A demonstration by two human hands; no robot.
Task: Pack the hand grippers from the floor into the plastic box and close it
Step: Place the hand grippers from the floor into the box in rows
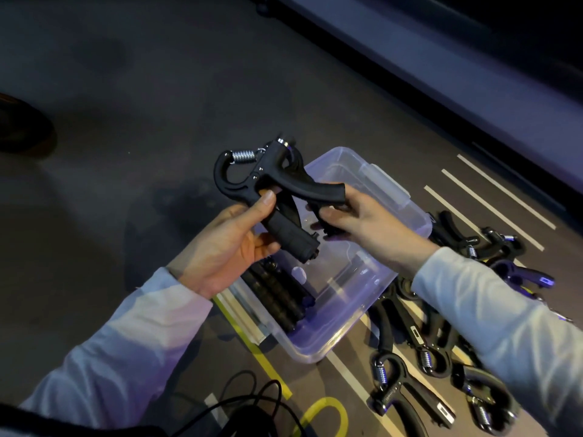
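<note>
Head: hand gripper spring-end up-left

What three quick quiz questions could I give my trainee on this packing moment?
1. True or false: the plastic box is already closed.
2. Which hand grips the lower handle of the held hand gripper: A) left hand B) right hand?
3. Fill in: most of the unpacked hand grippers lie on the floor to the ____ of the box.

Key
1. False: it stands open, with a few grippers inside.
2. A: the left hand holds the lower handle, and the right hand holds the upper one.
3. Right.
</note>
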